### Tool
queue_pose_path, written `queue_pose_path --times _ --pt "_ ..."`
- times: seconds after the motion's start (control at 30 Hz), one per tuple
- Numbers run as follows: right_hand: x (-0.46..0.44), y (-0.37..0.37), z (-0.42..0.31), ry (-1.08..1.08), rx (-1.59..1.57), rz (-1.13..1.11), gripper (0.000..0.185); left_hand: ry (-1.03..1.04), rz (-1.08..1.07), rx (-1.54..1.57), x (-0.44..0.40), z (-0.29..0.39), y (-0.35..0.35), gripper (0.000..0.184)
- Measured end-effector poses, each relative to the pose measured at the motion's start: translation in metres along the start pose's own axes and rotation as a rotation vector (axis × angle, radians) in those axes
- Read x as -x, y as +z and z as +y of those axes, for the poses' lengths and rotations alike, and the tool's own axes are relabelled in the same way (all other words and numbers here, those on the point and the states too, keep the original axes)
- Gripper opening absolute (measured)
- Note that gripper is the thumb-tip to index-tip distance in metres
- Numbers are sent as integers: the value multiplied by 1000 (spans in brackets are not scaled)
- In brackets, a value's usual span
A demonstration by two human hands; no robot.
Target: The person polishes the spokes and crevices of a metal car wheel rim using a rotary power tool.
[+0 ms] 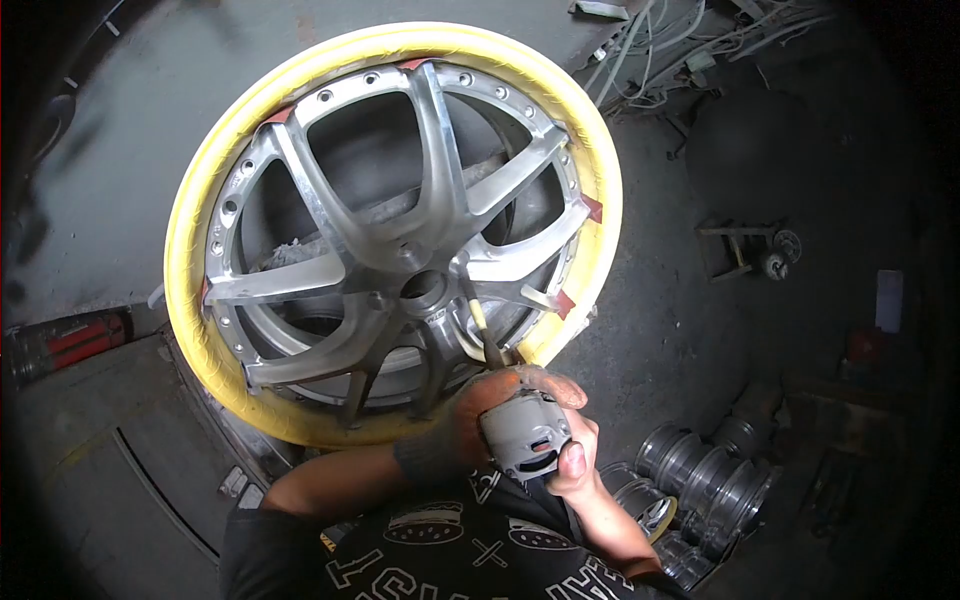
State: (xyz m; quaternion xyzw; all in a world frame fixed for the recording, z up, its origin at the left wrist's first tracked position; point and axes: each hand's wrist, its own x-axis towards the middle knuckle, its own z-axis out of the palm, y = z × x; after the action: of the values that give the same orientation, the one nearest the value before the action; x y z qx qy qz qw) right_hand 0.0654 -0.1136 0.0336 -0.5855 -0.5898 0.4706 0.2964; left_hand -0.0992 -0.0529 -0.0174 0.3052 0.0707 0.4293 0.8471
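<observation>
Clamped in a two-handed grip around a grey power tool (527, 437), with the gloved left hand (468, 408) over the body and the bare-looking right hand (581, 463) closed at the near end. Aimed into a large spoked wheel (385, 258) just ahead, with a slim attachment (478, 316) over a spoke (520, 258) beside the hub; impossible to tell whether touching. Apparently mid-work. Already wrapped in yellow covering (187, 250) around the outer edge, with red patches (592, 208) by some spoke ends. Bright on the upper spokes, darker on those nearest; perhaps less worked, perhaps only shaded, so impossible to say how much is left. Partly hidden along the near edge behind tool and left hand. Also in sight: stacked wheels (690, 470) at lower right, loose cables (665, 55) at upper right, a red-and-black cylinder (85, 340) at left.
</observation>
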Motion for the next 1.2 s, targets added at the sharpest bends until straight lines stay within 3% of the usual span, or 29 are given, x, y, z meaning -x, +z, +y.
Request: queue_pose_path --times 0.03,0.23,0.27,0.3,0.37,0.43,0.47,0.5,0.57,0.6,0.63,0.67,0.77,0.87,0.9,0.97,1.17,1.2 --pt "-1 -1 0 -13 -9 13 97 -48 28 74 -2 -1 1 63" --pt "-4 -35 0 -65 -19 46 97 35 -71 -78 -33 -17 14 70" --pt "-1 -47 5 -63 -17 52 99 -107 -14 146 -36 -18 22 74" --pt "-4 -56 6 -62 -17 58 101 -98 -8 143 -42 -21 27 74" --pt "-13 -76 5 -65 -1 95 106 -117 30 214 -59 -29 39 55" --pt "-18 -101 14 -20 56 73 102 -148 53 163 -87 -15 49 55" --pt "-24 -112 25 -135 -34 87 88 17 -42 -213 -102 -9 50 52" --pt "-26 -126 35 -139 133 80 75 11 -21 -213 -109 -17 53 49" --pt "-28 -146 56 -51 260 58 66 -2 21 -211 -122 -32 61 42" --pt "-34 -153 65 -133 220 37 63 -109 79 276 -131 -29 66 35" --pt "-40 -160 72 -214 178 13 61 -163 106 515 -138 -35 67 35" --pt "-46 -168 76 -144 16 -9 64 -213 148 755 -145 -42 68 37" --pt "-61 -183 92 -116 -196 -60 71 0 128 939 -152 -125 44 35" --pt "-82 -189 91 -237 -189 -74 75 153 124 1048 -158 -138 37 34" --pt "-87 -191 92 -274 -163 -67 76 -1 258 389 -167 -104 48 34" --pt "-94 -196 99 -324 -150 -64 71 -157 371 -277 -173 -91 52 34" --pt "-97 -197 97 -224 -214 -87 56 160 371 39 -163 -139 35 37" --pt "-98 -197 95 -231 -190 -84 53 130 388 -226 -159 -134 33 36"
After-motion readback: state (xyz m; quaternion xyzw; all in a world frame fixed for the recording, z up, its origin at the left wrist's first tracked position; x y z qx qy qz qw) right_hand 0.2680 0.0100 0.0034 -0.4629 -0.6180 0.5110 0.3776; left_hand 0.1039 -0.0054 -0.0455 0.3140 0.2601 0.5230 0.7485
